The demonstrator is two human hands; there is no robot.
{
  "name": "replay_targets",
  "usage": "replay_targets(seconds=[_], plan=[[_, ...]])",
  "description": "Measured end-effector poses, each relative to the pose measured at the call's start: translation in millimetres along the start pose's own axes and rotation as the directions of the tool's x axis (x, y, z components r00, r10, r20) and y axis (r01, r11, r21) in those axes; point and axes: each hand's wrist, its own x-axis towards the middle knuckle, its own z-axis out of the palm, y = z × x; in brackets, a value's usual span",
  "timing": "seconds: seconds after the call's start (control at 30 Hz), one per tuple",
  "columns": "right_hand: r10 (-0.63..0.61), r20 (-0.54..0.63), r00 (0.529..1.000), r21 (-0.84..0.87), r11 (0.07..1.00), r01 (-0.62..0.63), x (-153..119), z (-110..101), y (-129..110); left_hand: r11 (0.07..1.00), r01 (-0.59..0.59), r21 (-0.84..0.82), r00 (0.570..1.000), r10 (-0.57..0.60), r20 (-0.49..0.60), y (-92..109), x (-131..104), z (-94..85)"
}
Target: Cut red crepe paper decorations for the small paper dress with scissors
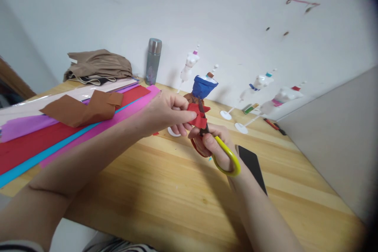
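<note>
Between the thumb and fingers of my left hand (174,115) is a small folded piece of red paper (198,119). My right hand (217,143) grips scissors (226,153) with yellow handles, and their dark blades meet the red piece. Just behind the hands stands a small mannequin (204,86) with a blue top and a brown lower part, partly hidden by the red piece and my fingers. A strip of red also hangs below my right hand's fingers.
Coloured sheets (124,114) and a brown piece (79,110) lie at the left, before folded cloth (100,65). A flask (153,61) and several white mannequins (261,82) stand near the wall. A black phone (252,167) lies right of my right hand.
</note>
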Motion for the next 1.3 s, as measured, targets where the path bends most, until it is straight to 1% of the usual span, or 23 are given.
replay_targets(seconds=[0.17,0.43,0.6,0.77,0.93,1.03,1.2,1.3], plan=[[-0.005,-0.030,1.000,-0.026,1.000,0.004,0.1,0.9,-0.4,1.000,-0.013,-0.004,1.000,0.013,0.011,-1.7,0.1,-1.0],[-0.044,-0.006,0.999,-0.030,0.999,0.044,0.9,0.4,0.9,1.000,0.011,0.008,1.000,-0.011,-0.002,2.3,-1.5,0.0],[-0.032,-0.003,0.999,-0.015,0.999,0.032,0.6,0.5,-0.3,1.000,-0.009,0.004,1.000,0.009,0.017,0.1,-0.5,-1.0],[-0.027,-0.008,1.000,-0.019,0.999,0.027,1.0,0.3,-0.5,1.000,0.007,0.027,1.000,-0.006,-0.005,2.5,-0.7,0.2],[-0.037,-0.020,0.999,-0.018,0.999,0.037,1.1,0.7,0.5,0.995,-0.001,0.101,1.000,0.000,0.010,2.1,-2.9,-6.6],[-0.044,-0.035,0.998,-0.040,0.998,0.042,1.4,2.2,-0.6,0.996,-0.014,0.088,1.000,0.012,0.021,0.0,-3.1,-8.8],[-0.031,-0.055,0.998,-0.094,0.995,0.026,3.0,4.0,-2.2,0.997,0.025,0.079,0.998,-0.019,-0.066,-0.1,-0.4,-1.9],[-0.025,-0.047,0.999,-0.091,0.996,0.020,2.4,3.4,-1.2,0.998,0.032,0.062,0.997,-0.028,-0.070,2.4,0.0,0.5]])
